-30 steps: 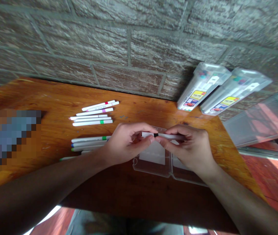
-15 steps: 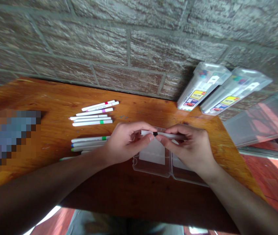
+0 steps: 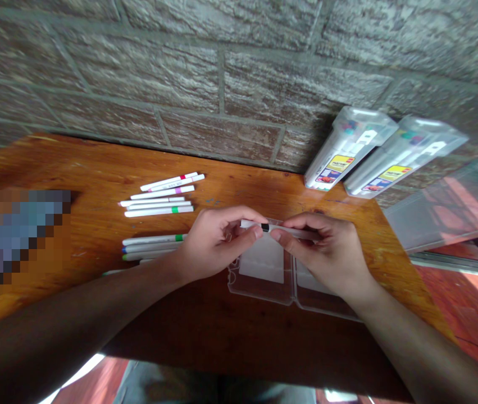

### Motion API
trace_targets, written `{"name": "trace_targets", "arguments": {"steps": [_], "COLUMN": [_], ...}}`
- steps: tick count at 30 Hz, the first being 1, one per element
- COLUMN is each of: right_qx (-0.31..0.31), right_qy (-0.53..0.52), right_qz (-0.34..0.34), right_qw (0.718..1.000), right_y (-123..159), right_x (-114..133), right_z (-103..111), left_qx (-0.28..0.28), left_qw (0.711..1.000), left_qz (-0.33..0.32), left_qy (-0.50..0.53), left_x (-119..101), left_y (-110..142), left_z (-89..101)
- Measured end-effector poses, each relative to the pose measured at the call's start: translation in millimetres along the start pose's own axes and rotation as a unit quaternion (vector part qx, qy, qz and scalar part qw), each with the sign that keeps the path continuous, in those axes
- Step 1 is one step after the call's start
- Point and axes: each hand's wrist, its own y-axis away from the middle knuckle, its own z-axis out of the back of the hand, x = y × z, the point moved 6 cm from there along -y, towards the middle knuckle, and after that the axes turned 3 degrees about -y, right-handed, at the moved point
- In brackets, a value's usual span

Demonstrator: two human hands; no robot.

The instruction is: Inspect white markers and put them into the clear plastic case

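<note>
A white marker with a black band point(image 3: 265, 228) lies level between my two hands, above a clear plastic case point(image 3: 259, 293) that is opened flat on the table. The fingers of my left hand point(image 3: 222, 241) pinch its left end, near the black band. My right hand point(image 3: 325, 247) is closed around the right part of the same marker, covering its end. Inside the case a white paper insert point(image 3: 263, 264) shows. Left of my left hand lie several white markers point(image 3: 154, 241) with coloured ends, partly hidden behind my wrist.
Farther back is another group of white markers point(image 3: 158, 211) with coloured bands. Two clear marker cases point(image 3: 335, 154) with contents lean against the brick wall point(image 3: 188, 78) at the back right. A blurred-out object point(image 3: 23, 241) lies at the left of the wooden table point(image 3: 87, 168).
The marker has shifted slightly to the left, and its black band has turned a little. Both hands stay almost in the same place. The other things have not moved.
</note>
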Motion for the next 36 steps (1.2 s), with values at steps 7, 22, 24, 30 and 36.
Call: {"name": "trace_targets", "arguments": {"steps": [7, 22, 24, 30, 36], "right_qx": [-0.004, 0.013, 0.016, 0.017, 0.021], "right_qy": [-0.024, -0.118, -0.127, -0.148, -0.17], "right_qz": [0.009, -0.034, -0.043, -0.058, -0.082], "right_qw": [1.0, 0.992, 0.991, 0.987, 0.982], "right_y": [-1.9, -8.3, -9.6, -12.6, -11.8], "right_x": [2.4, -0.2, -0.3, 1.8, -3.1], "right_z": [0.8, 2.0, 2.5, 4.2, 4.1], "left_qx": [-0.002, -0.023, -0.029, -0.046, -0.06], "left_qw": [1.0, 0.986, 0.984, 0.98, 0.972], "left_qz": [0.024, 0.094, 0.1, 0.111, 0.134], "left_qy": [0.005, 0.138, 0.146, 0.16, 0.186], "left_x": [2.6, 4.6, 5.6, 7.7, 9.7], "left_y": [-1.5, -7.7, -8.1, -8.9, -9.7], "left_z": [0.7, 5.3, 5.8, 8.0, 9.9]}}
